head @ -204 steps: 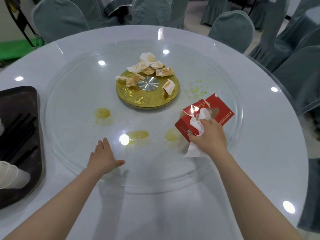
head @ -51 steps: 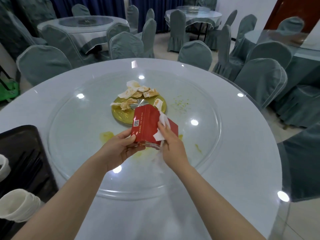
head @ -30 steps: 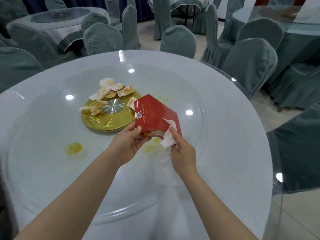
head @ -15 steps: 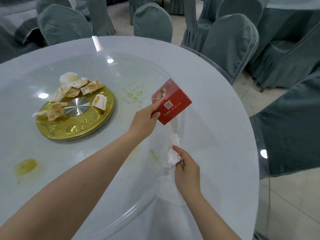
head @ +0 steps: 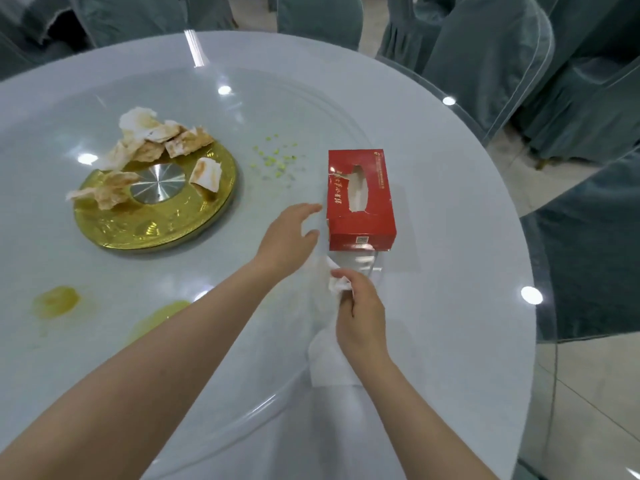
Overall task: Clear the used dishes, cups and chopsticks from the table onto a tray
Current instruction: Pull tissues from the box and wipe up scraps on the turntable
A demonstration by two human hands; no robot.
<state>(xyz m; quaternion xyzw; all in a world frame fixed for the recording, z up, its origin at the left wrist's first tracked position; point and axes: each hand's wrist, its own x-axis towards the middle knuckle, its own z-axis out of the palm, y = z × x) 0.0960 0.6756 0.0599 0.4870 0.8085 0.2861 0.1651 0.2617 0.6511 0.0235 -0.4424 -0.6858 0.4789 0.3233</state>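
The round white tabletop (head: 450,237) fills most of the head view, with chairs in grey-green covers (head: 491,64) standing around its far and right edges. A clear glass turntable (head: 242,109) lies on the tabletop and covers its central area. A gold disc (head: 159,220) with a silver hub sits at the centre of the turntable, and several crumpled, stained napkins (head: 156,140) lie on the disc's far and left parts. A red tissue box (head: 360,199) rests flat near the right rim of the turntable, opening upward, with white tissue visible inside the slot. The left hand (head: 287,240) is just left of the box, fingers (head: 304,209) straight and loosely spread, holding nothing; whether the fingertips touch the box wall cannot be told. The right hand (head: 360,317) is nearer the camera, below the box and apart from it, and its fingers curl around and pinch a white tissue (head: 329,358), which bunches above the thumb and hangs below the hand over the turntable rim. Yellow smears (head: 55,301) mark the glass at the near left, and small green crumbs (head: 277,157) are scattered between the gold disc and the box. No dishes, cups, chopsticks or tray appear in this view.
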